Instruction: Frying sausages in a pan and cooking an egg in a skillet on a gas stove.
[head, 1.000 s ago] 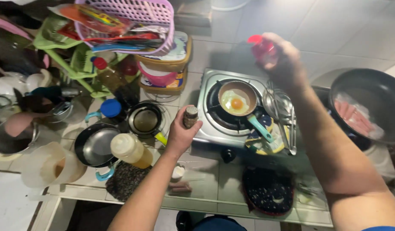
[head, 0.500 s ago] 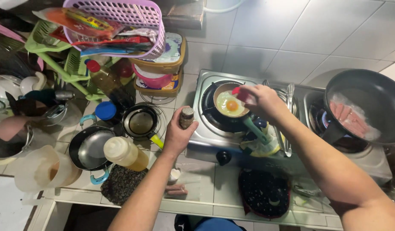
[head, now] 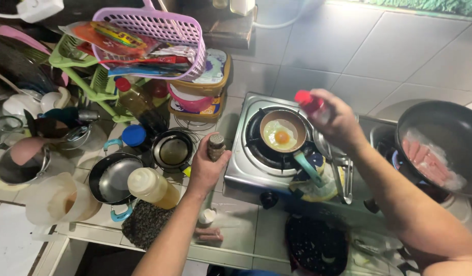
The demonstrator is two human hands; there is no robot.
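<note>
Head view: white-tiled counter (head: pixel 246 240) and wall. Left hand (head: pixel 205 168) closed in a grip round small brown shaker jar (head: pixel 215 146), just left of steel gas stove (head: pixel 241 168). Right hand (head: pixel 335 120) clasping red-capped bottle (head: pixel 308 102) just right of and above small frying pan with egg (head: pixel 282 134). Colourful flat packets in lilac plastic basket (head: pixel 164 30), far beyond left grip.
</note>
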